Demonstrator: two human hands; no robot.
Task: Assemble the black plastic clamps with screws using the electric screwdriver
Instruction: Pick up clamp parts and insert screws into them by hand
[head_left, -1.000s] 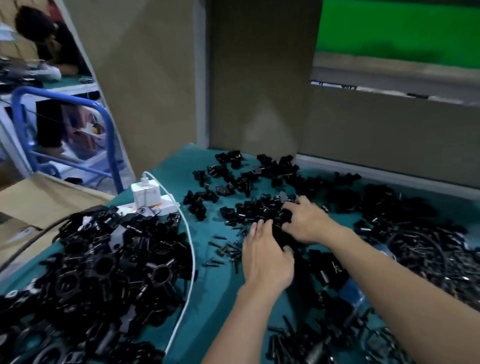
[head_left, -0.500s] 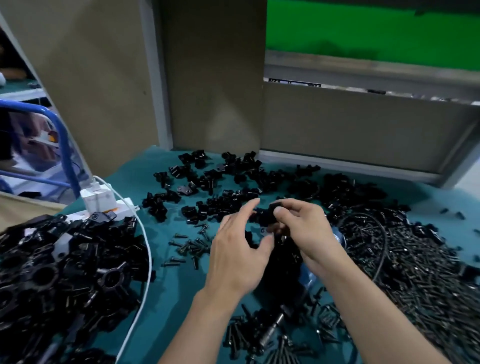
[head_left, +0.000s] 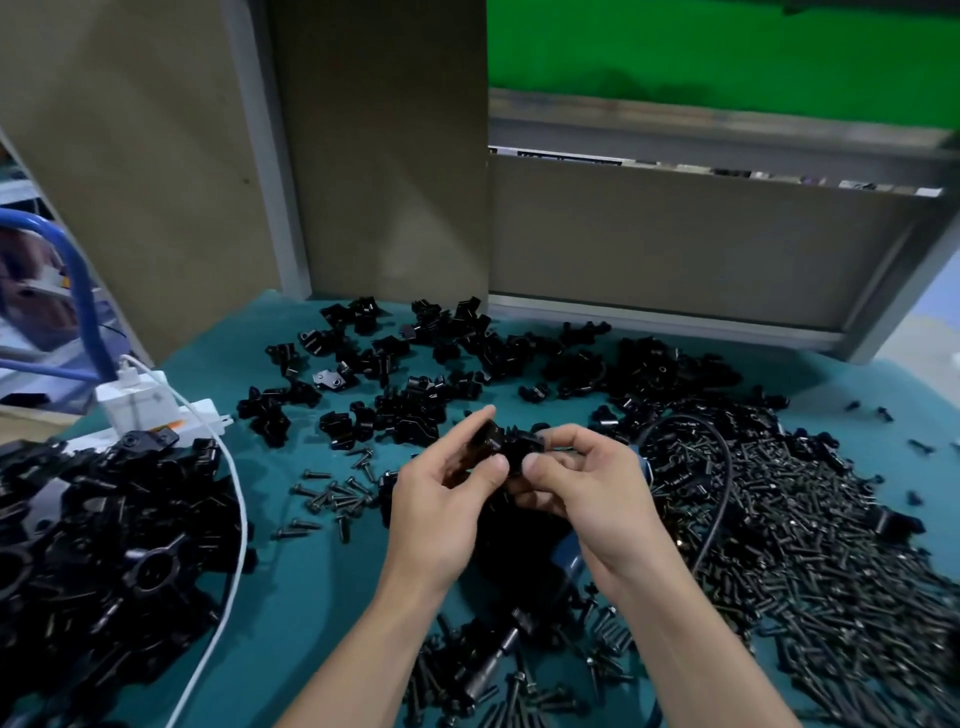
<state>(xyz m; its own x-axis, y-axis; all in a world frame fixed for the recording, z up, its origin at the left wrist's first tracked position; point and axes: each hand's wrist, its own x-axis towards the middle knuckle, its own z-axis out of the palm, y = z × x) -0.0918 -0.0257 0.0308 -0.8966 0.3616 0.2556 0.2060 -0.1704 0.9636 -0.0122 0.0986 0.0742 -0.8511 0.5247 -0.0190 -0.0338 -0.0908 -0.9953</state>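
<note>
Nearest the camera, between the two forearms, loose screws lie around a dark cylindrical tool (head_left: 488, 670) that looks like the nose of the electric screwdriver. Its body seems to run up under the hands, but it is too dark to tell.

Just above it, the left hand (head_left: 441, 499) and right hand (head_left: 587, 488) are raised off the teal table mat (head_left: 311, 571). Each pinches the black plastic clamp parts (head_left: 506, 447) between thumb and fingers, so both hands are closed on the work and the parts meet between the fingertips. The step in hand appears to be mating the clamp parts before fastening. The next move likely calls for lining up the holes, freeing one hand to take a screw, and then picking up the driver.

A small scatter of screws (head_left: 337, 493) lies left of the hands. The big screw heap (head_left: 805, 545), crossed by a black cable (head_left: 722, 493), spreads to the right. A pile of larger black parts (head_left: 104, 545) sits at the left beside a white cable (head_left: 228, 519). More loose clamp pieces (head_left: 415, 405) lie beyond the hands, before the cardboard panels (head_left: 379, 156).

A second ago both hands were down in the loose pieces. Half a second ago the right hand held a part while the left reached for it with fingers extended. Now both grip it.
</note>
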